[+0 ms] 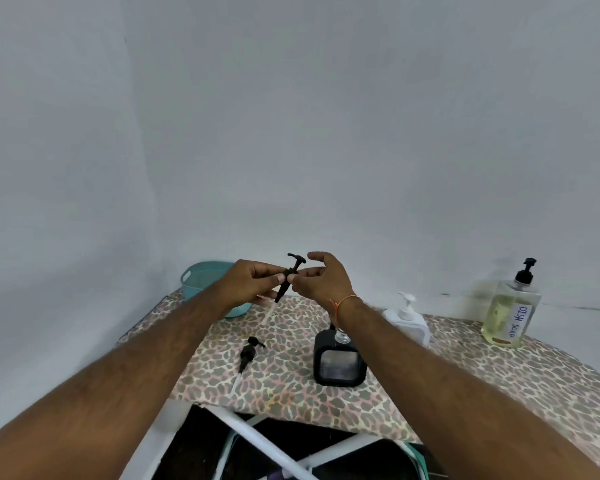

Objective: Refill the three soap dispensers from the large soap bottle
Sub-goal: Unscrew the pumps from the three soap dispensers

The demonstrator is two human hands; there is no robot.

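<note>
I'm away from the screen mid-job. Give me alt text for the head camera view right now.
Both hands, left hand and right hand, pinch a black pump head in the air above a leopard-print table. On it: another black pump, an open black dispenser, a white dispenser, a "DISH SOAP" bottle and a teal tub.

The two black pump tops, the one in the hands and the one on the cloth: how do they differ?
The held pump top is lifted off the table, gripped by the left hand and right hand, spout uppermost. The loose pump top lies flat on the leopard-print cloth, untouched. Both are black with a pale tube.
</note>
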